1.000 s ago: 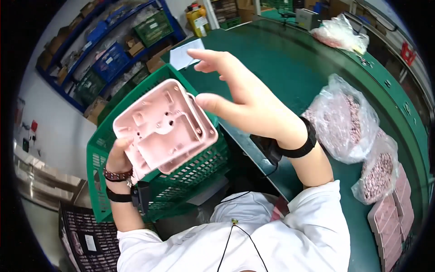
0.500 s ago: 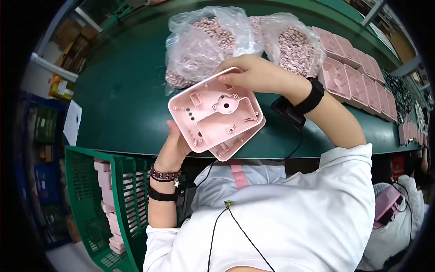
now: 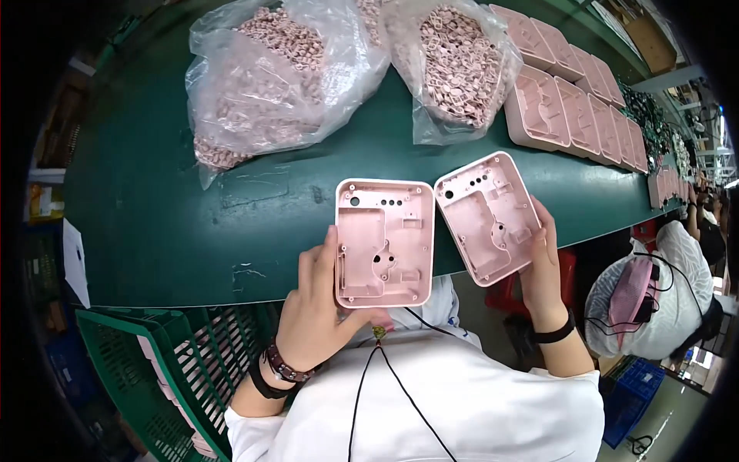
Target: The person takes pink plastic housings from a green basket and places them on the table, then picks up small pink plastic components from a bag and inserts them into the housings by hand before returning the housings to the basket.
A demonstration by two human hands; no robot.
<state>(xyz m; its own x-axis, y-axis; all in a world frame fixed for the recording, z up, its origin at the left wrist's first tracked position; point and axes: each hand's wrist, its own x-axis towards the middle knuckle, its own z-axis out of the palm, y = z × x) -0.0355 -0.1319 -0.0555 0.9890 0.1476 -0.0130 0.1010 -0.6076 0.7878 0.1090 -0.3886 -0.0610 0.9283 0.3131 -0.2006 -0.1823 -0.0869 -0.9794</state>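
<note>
My left hand (image 3: 312, 308) is closed on a pink plastic housing (image 3: 399, 231), gripping its left side and lower edge. The housing is upright, its hollow inside facing me, with screw posts, ribs and a few round holes. In my right hand (image 3: 546, 266) is a second pink plastic housing (image 3: 481, 219) of the same kind, tilted to the left and gripped by its right side. The two housings are side by side, their near rims almost touching at the top. Both are held over the front edge of the green table (image 3: 185, 262).
Two clear bags (image 3: 346, 100) (image 3: 423, 115) of small pink parts lie on the table. Stacked pink housings (image 3: 539, 104) stand at the right, with a dark pile of parts (image 3: 647, 108) beyond. A green crate (image 3: 185, 362) with pink pieces is at lower left; a red stool (image 3: 566, 281) is at right.
The two housings, overlapped before, are now apart, one in each hand. My right hand has moved from the top to the right and down. The head view has shifted.
</note>
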